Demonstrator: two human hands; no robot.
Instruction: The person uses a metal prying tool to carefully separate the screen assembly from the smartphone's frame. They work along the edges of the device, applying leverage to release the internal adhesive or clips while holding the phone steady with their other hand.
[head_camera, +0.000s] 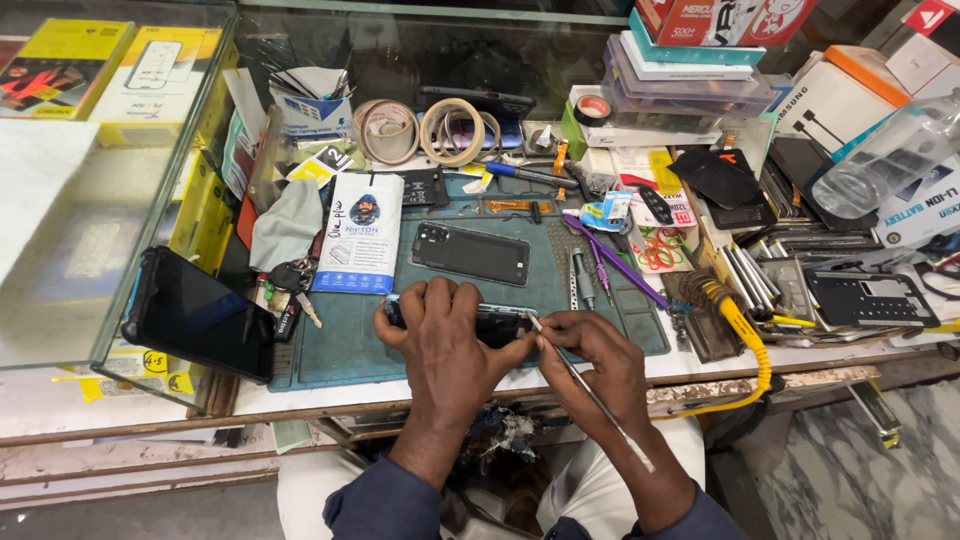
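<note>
My left hand (447, 340) lies over a dark opened phone (500, 322) at the near edge of a teal work mat (345, 340), pressing it down. Most of the phone is hidden under the fingers. My right hand (595, 355) grips a thin metal tool (600, 405) like a pen, its tip touching the phone's right end. A black phone back cover (470, 253) lies face up on the mat just beyond my hands.
A black phone (198, 313) lies at the left by a glass case (70, 190). Tape rolls (452, 130), a blue-white packet (358, 232), keys (292, 277), purple tweezers (615, 262), a yellow soldering iron (745, 335), stacked boxes (690, 75) and phone frames (870, 297) crowd the counter.
</note>
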